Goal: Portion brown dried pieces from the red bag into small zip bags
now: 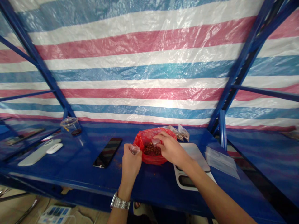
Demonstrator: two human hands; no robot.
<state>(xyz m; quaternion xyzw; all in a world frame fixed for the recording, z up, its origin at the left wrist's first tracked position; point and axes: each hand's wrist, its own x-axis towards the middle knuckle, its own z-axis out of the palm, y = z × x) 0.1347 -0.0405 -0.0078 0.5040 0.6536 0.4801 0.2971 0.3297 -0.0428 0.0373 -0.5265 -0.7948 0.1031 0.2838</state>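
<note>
Our L hand [131, 161] pinches a small clear plastic bag [135, 149]; R hand [169, 147] grips a 2nd clear bag [155, 142] over a red plastic sack [142, 140], dark brown pieces [152, 149] still inside; we've two filled clear packets [177, 132] behind.

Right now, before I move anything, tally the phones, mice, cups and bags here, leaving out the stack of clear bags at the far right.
Smartphone: 1
White wireless mouse: 1
Clear plastic cup: 1
Red plastic bag: 1
Small clear bags in the left hand and right hand: 2
Small clear bags behind the red plastic bag: 2
Total: 8
</note>
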